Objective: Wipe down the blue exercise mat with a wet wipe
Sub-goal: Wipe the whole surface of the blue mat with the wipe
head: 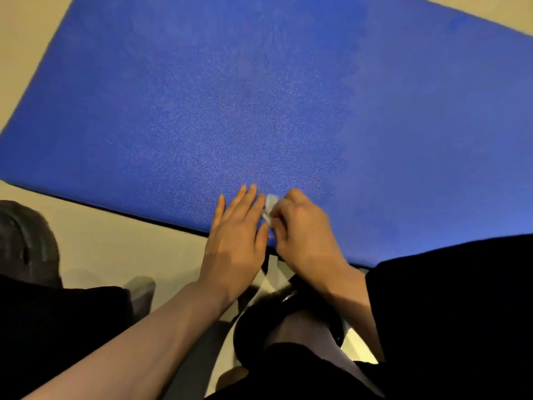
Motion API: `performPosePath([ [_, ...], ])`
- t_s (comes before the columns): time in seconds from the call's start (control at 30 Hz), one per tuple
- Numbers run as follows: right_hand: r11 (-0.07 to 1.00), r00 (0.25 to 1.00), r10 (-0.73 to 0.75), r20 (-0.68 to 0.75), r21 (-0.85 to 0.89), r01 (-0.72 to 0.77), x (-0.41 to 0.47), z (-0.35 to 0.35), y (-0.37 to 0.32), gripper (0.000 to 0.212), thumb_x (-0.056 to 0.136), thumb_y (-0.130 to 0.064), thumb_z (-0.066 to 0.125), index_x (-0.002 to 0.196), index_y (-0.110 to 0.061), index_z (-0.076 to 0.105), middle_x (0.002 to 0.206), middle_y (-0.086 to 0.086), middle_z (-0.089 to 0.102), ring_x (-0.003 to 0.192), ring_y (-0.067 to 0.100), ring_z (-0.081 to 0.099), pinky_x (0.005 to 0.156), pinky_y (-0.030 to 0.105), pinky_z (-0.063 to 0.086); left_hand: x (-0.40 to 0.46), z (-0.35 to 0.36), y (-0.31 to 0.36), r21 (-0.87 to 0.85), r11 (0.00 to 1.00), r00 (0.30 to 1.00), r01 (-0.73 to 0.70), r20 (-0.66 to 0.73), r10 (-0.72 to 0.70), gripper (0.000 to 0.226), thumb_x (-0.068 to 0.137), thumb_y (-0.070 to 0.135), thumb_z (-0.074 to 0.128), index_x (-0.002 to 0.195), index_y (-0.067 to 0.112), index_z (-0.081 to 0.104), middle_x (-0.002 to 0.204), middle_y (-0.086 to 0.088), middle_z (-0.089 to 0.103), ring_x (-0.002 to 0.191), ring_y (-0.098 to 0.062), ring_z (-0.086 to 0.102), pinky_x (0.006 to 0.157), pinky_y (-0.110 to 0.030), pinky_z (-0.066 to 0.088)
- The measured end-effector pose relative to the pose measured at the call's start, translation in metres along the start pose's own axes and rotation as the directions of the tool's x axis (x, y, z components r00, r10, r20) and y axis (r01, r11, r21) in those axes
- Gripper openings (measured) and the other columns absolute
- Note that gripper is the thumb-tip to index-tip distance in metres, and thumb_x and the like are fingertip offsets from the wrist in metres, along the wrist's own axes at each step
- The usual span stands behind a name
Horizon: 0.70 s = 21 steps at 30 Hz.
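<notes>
Blue exercise mat [288, 105] flat on beige floor [95, 243]. Left hand [236, 241] flat, fingers straight, at near edge. Right hand [302, 235] curled, clutching wet wipe [269, 207] against mat.

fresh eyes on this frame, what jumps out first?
The blue exercise mat dominates, lying at a slant across most of the frame on a beige floor. At its near edge, bottom centre, two bare hands sit close together: the left hand lies flat with straight fingers on the mat, and the right hand has its grip curled round a small white wet wipe, bunched against the mat surface.
</notes>
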State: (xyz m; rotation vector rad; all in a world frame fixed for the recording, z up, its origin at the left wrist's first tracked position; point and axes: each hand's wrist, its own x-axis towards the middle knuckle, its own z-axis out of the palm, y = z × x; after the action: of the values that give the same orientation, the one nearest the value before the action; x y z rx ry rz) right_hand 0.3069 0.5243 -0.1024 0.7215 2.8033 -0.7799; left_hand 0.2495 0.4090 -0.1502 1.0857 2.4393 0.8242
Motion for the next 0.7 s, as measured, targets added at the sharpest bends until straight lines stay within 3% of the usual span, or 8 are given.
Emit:
performPosePath([
  [0.07, 0.997, 0.997, 0.044, 0.066, -0.061, -0.040, 0.000, -0.004, 0.003, 0.021, 0.095, -0.016, 0.052, 0.106, -0.002, 0.061, 0.112, 0.016, 0.051, 0.100, 0.036, 0.055, 0.080, 0.040, 0.040, -0.009, 0.002, 0.000, -0.009, 1.000, 0.999, -0.023, -0.031, 0.022, 0.055, 0.093, 0.031, 0.033, 0.135, 0.004, 0.053, 0.145, -0.012, 0.047, 0.138, -0.023, 0.037, 0.117, -0.037, 0.008],
  [0.23, 0.885, 0.891, 0.429, -0.148, -0.132, -0.447, -0.001, -0.036, 0.049, 0.029, 0.097, -0.025, 0.052, 0.108, -0.001, 0.065, 0.117, 0.019, 0.052, 0.103, 0.039, 0.054, 0.080, 0.039, 0.039, -0.024, 0.002, -0.004, -0.042, 0.996, 0.994, -0.072, -0.090, 0.068, 0.049, 0.094, 0.028, 0.041, 0.134, 0.004, 0.055, 0.144, -0.009, 0.049, 0.137, -0.016, 0.035, 0.117, -0.040, 0.014],
  [0.3, 0.914, 0.917, 0.377, -0.131, -0.111, -0.391, -0.010, -0.030, 0.038, 0.023, 0.096, -0.019, 0.052, 0.105, -0.002, 0.065, 0.113, 0.018, 0.053, 0.101, 0.039, 0.055, 0.078, 0.039, 0.039, -0.025, 0.003, -0.003, -0.041, 0.996, 0.991, -0.074, -0.113, 0.069, 0.047, 0.094, 0.026, 0.042, 0.132, 0.004, 0.056, 0.143, -0.009, 0.050, 0.136, -0.016, 0.038, 0.117, -0.042, 0.017],
  [0.37, 0.980, 0.979, 0.194, -0.063, -0.026, -0.196, -0.018, -0.017, 0.014, 0.018, 0.096, -0.016, 0.052, 0.099, -0.003, 0.064, 0.106, 0.017, 0.053, 0.096, 0.039, 0.056, 0.075, 0.039, 0.039, -0.021, 0.004, 0.000, -0.039, 0.996, 0.990, -0.080, -0.120, 0.075, 0.045, 0.093, 0.023, 0.041, 0.130, 0.004, 0.058, 0.141, -0.009, 0.053, 0.135, -0.017, 0.041, 0.117, -0.042, 0.018],
  [0.47, 1.000, 0.999, -0.008, 0.046, 0.028, 0.007, -0.025, 0.001, -0.008, 0.017, 0.094, -0.013, 0.049, 0.098, -0.003, 0.061, 0.099, 0.012, 0.048, 0.091, 0.038, 0.054, 0.068, 0.038, 0.034, -0.019, 0.009, 0.005, -0.055, 0.995, 0.989, -0.087, -0.123, 0.080, 0.045, 0.092, 0.017, 0.038, 0.129, 0.003, 0.060, 0.139, -0.010, 0.055, 0.134, -0.016, 0.042, 0.116, -0.040, 0.020],
  [0.6, 0.991, 0.983, 0.137, -0.119, 0.026, -0.134, -0.029, -0.007, 0.019, 0.017, 0.093, -0.012, 0.053, 0.094, 0.000, 0.065, 0.096, 0.013, 0.052, 0.086, 0.039, 0.055, 0.074, 0.044, 0.043, -0.022, 0.014, 0.004, 0.004, 0.989, 0.981, -0.145, -0.129, 0.145, 0.049, 0.088, 0.026, 0.050, 0.131, 0.005, 0.058, 0.141, -0.008, 0.053, 0.135, -0.019, 0.043, 0.116, -0.046, 0.023],
  [0.7, 0.978, 0.961, 0.209, -0.181, 0.019, -0.209, -0.034, -0.008, 0.029, 0.019, 0.093, -0.014, 0.054, 0.094, 0.001, 0.065, 0.101, 0.017, 0.054, 0.088, 0.040, 0.055, 0.075, 0.045, 0.044, -0.027, 0.012, -0.005, 0.167, 0.946, 0.960, -0.279, 0.053, 0.274, 0.078, 0.072, 0.035, 0.069, 0.143, 0.011, 0.046, 0.152, -0.005, 0.040, 0.143, -0.017, 0.031, 0.118, -0.048, 0.016],
])
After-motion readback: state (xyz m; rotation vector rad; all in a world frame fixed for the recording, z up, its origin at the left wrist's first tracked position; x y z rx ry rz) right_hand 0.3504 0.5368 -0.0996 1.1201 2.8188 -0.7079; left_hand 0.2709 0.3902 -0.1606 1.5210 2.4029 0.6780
